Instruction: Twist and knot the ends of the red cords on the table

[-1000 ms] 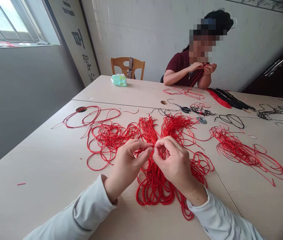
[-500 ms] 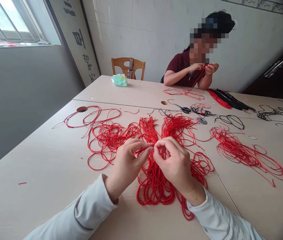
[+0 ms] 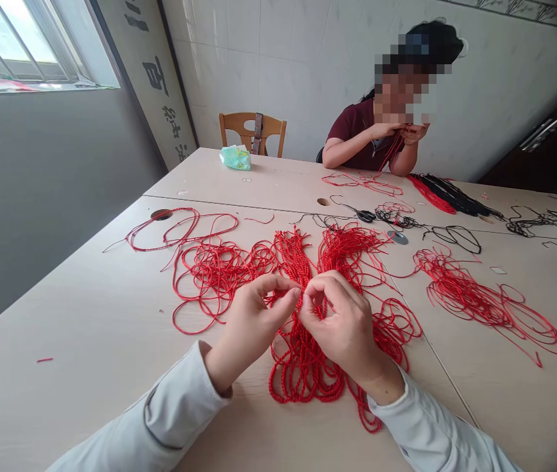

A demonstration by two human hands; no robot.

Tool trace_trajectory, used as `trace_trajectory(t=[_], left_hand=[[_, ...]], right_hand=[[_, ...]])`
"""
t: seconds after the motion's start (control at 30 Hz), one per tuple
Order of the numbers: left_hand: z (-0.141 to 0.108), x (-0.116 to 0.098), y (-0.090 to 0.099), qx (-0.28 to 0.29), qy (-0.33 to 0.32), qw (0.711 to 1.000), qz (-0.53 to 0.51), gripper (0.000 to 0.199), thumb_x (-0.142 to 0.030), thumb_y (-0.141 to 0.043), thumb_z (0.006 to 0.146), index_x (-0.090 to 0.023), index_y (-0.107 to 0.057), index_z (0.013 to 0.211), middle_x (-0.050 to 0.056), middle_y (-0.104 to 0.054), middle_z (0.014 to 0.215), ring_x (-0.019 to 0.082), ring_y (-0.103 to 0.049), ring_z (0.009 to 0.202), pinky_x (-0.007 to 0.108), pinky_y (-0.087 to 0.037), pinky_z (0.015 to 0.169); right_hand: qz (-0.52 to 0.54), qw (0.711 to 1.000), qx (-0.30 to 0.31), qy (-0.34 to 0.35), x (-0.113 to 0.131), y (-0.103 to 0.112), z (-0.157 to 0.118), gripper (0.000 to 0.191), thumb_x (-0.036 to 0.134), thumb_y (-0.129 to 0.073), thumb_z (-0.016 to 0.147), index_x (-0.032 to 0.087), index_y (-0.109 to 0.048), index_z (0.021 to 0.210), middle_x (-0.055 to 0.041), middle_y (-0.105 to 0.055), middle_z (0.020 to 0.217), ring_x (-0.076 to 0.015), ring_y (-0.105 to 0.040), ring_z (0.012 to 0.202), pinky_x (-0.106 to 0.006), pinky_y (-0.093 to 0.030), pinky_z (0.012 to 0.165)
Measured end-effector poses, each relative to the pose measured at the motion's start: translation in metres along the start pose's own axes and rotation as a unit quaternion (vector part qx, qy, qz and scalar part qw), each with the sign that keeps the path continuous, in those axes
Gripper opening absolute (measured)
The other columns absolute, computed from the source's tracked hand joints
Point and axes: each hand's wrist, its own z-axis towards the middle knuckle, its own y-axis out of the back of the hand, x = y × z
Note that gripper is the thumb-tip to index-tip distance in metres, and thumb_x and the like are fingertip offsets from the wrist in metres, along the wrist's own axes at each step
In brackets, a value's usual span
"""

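Observation:
My left hand [image 3: 251, 331] and my right hand [image 3: 342, 328] meet above a heap of twisted red cords [image 3: 302, 373], their fingertips pinching a thin red cord [image 3: 302, 296] between them. The heap lies in long loops under both hands and runs up past them to a tasselled bunch [image 3: 344, 249]. Its lower part is partly hidden by my right hand. A tangle of loose red cord [image 3: 214, 275] spreads to the left of my left hand, and another [image 3: 475, 301] lies farther right.
Across the pale table [image 3: 86, 314], a seated co-worker's hands [image 3: 401, 133] hold red cord. Nearby lie black-handled scissors [image 3: 359, 214], black cords [image 3: 455, 239], a red-and-black bundle [image 3: 443, 193], a small metal disc [image 3: 397, 237] and a green packet [image 3: 235, 158]. A wooden chair [image 3: 252, 131] stands behind.
My hands have shifted only slightly, with the fingers still together on the cord. The co-worker's hands have moved closer to the face, and the red cord there hangs shorter.

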Motion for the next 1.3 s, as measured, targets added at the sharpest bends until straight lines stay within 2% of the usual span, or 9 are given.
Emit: trace_trajectory(t=[0.1, 0.2, 0.3, 0.4, 0.5, 0.7, 1.0, 1.17, 1.3], left_hand=[[0.001, 0.0, 0.001, 0.03, 0.046, 0.996, -0.076, 0.019, -0.034, -0.063, 0.085, -0.016, -0.067, 0.079, 0.003, -0.066, 0.075, 0.014, -0.056, 0.066, 0.024, -0.044, 0.06], [0.002, -0.001, 0.001, 0.03, 0.062, 0.992, -0.11, 0.021, -0.036, -0.064, 0.083, -0.016, -0.066, 0.077, 0.002, -0.064, 0.072, 0.013, -0.055, 0.064, 0.023, -0.044, 0.059], [0.003, -0.002, 0.0, 0.008, 0.048, 0.995, -0.081, 0.022, -0.037, -0.065, 0.082, -0.016, -0.067, 0.077, 0.003, -0.065, 0.072, 0.014, -0.055, 0.063, 0.024, -0.043, 0.057], [0.002, -0.002, -0.001, -0.018, 0.014, 1.0, -0.009, 0.019, -0.035, -0.065, 0.082, -0.016, -0.069, 0.078, 0.003, -0.066, 0.072, 0.015, -0.055, 0.064, 0.024, -0.043, 0.057], [0.001, -0.002, -0.002, -0.016, 0.003, 1.0, 0.015, 0.017, -0.033, -0.064, 0.083, -0.017, -0.07, 0.079, 0.003, -0.066, 0.073, 0.014, -0.055, 0.064, 0.024, -0.043, 0.058], [0.002, -0.001, 0.0, 0.036, 0.072, 0.99, -0.115, 0.022, -0.039, -0.065, 0.083, -0.017, -0.066, 0.079, 0.001, -0.062, 0.072, 0.012, -0.052, 0.059, 0.023, -0.043, 0.056], [0.001, -0.003, 0.001, 0.022, 0.089, 0.987, -0.128, 0.023, -0.039, -0.069, 0.08, -0.017, -0.068, 0.075, 0.001, -0.064, 0.07, 0.012, -0.053, 0.059, 0.023, -0.042, 0.057], [0.003, 0.007, 0.001, 0.036, 0.106, 0.97, -0.214, 0.016, -0.033, -0.069, 0.081, -0.017, -0.069, 0.078, 0.0, -0.064, 0.076, 0.01, -0.054, 0.069, 0.021, -0.043, 0.067], [0.004, 0.01, 0.003, 0.036, 0.108, 0.965, -0.237, 0.013, -0.03, -0.07, 0.081, -0.017, -0.069, 0.078, 0.0, -0.064, 0.078, 0.01, -0.054, 0.073, 0.022, -0.043, 0.073]], right_hand=[[0.02, 0.999, 0.004, 0.028, -0.001, 0.0, 0.001, 0.017, 0.006, -0.052, 0.083, 0.022, -0.048, 0.08, -0.0019, -0.056, 0.076, -0.0163, -0.056, 0.071, -0.031, -0.047, 0.067], [0.035, 0.999, 0.01, 0.021, -0.002, 0.0, 0.001, 0.016, 0.006, -0.051, 0.084, 0.022, -0.049, 0.081, -0.0024, -0.057, 0.079, -0.0168, -0.057, 0.075, -0.031, -0.048, 0.068], [0.043, 0.999, 0.015, -0.011, -0.002, 0.0, 0.001, 0.014, 0.009, -0.053, 0.084, 0.022, -0.05, 0.083, -0.0024, -0.057, 0.082, -0.0167, -0.057, 0.076, -0.031, -0.047, 0.067], [0.031, 0.999, 0.024, -0.031, -0.002, 0.001, 0.001, 0.013, 0.009, -0.053, 0.083, 0.022, -0.05, 0.082, -0.0016, -0.057, 0.08, -0.0162, -0.056, 0.073, -0.03, -0.045, 0.065], [0.024, 0.999, 0.026, -0.037, -0.002, 0.0, 0.001, 0.015, 0.007, -0.052, 0.081, 0.022, -0.048, 0.078, -0.0002, -0.053, 0.075, -0.0155, -0.053, 0.069, -0.029, -0.042, 0.062], [0.069, 0.996, 0.034, -0.053, -0.002, 0.0, 0.001, 0.017, 0.007, -0.051, 0.079, 0.022, -0.045, 0.076, 0.0012, -0.05, 0.074, -0.0146, -0.05, 0.067, -0.029, -0.043, 0.063], [0.095, 0.991, 0.033, -0.084, -0.002, 0.0, 0.001, 0.014, 0.009, -0.053, 0.082, 0.022, -0.05, 0.077, 0.0011, -0.054, 0.075, -0.0146, -0.052, 0.068, -0.029, -0.044, 0.065], [0.188, 0.971, 0.052, -0.139, -0.001, -0.001, 0.001, 0.014, 0.008, -0.051, 0.081, 0.022, -0.049, 0.076, 0.0045, -0.049, 0.069, -0.011, -0.045, 0.057, -0.024, -0.04, 0.054], [0.197, 0.967, 0.053, -0.151, 0.0, -0.002, 0.0, 0.011, 0.011, -0.053, 0.083, 0.021, -0.05, 0.079, 0.0042, -0.051, 0.071, -0.0109, -0.048, 0.058, -0.024, -0.042, 0.056]])
